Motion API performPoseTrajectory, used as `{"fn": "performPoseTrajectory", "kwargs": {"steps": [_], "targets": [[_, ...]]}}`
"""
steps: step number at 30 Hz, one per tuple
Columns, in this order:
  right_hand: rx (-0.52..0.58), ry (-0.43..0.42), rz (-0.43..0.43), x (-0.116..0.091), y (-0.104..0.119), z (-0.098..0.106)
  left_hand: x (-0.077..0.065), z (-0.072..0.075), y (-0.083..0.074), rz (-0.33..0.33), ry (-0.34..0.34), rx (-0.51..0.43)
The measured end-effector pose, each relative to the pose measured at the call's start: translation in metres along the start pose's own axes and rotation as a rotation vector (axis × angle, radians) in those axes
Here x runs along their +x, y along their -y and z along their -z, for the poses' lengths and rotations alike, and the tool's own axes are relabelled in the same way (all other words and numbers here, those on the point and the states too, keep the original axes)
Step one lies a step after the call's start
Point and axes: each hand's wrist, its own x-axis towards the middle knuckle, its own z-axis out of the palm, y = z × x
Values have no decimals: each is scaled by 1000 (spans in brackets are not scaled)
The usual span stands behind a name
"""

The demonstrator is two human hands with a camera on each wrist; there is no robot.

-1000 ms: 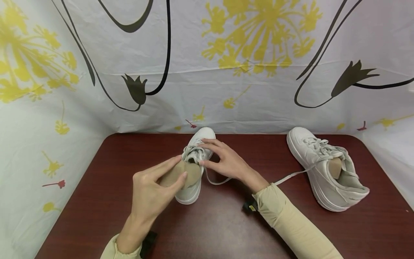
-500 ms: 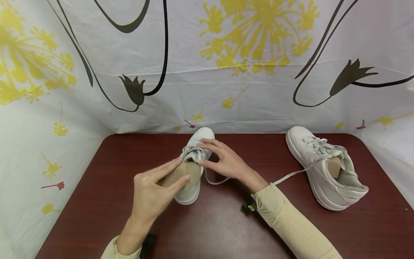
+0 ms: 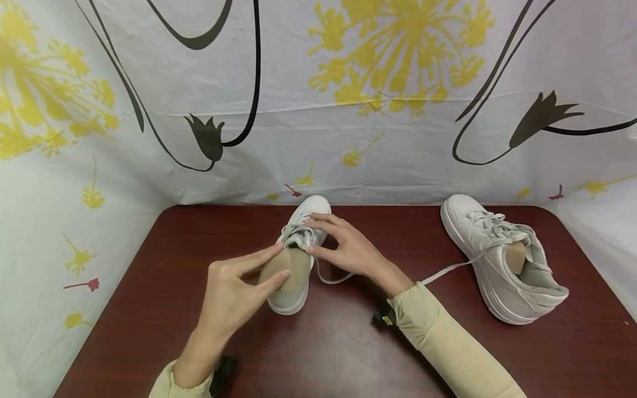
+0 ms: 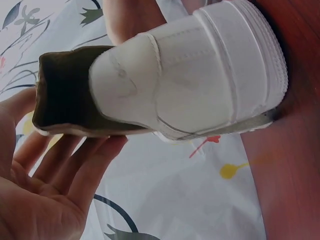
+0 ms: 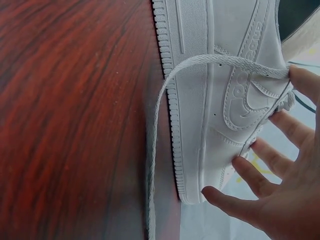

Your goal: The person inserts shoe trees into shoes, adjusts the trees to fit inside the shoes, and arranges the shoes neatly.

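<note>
A white sneaker [image 3: 313,205] lies on the table, its toe pointing toward the back. A tan cardboard shoe insert [image 3: 290,268] stands up out of its opening. My left hand [image 3: 230,296] pinches this insert between thumb and fingers. In the left wrist view the insert [image 4: 82,131] shows a dark hollow inside, behind the sneaker's heel [image 4: 195,80]. My right hand [image 3: 354,247] rests its fingertips on the laced part, fingers spread and lightly bent. In the right wrist view the thumb touches a loose white lace [image 5: 205,59] hanging down the sneaker's side.
A second white sneaker [image 3: 497,276], with a cardboard insert [image 3: 515,257] inside, lies at the right of the brown table [image 3: 343,354]. Its lace [image 3: 448,270] trails left under my right wrist. A patterned cloth [image 3: 298,83] hangs behind the table.
The insert has tilted and shifted slightly to the right in the left hand, showing less of its left side. The right hand and both sneakers have stayed in place.
</note>
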Motion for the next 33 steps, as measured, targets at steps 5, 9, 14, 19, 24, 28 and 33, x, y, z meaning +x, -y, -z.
{"fn": "performPoseTrajectory", "kwargs": {"steps": [5,9,14,19,24,28,33], "targets": [[8,2,11,1,0,-1,1,5,5,4,75,-9],[19,-4,12,1,1,0,2,12,7,21,174,-36],[31,-8,3,2,1,0,4,20,9,35,290,-72],[32,-4,1,2,2,1,5,23,10,34,322,-65],[27,3,-6,1,2,0,5,22,13,46,331,-53],[22,3,-8,0,2,0,5,20,16,43,346,-47],[15,0,-2,-1,1,0,5,19,19,41,366,-51]]}}
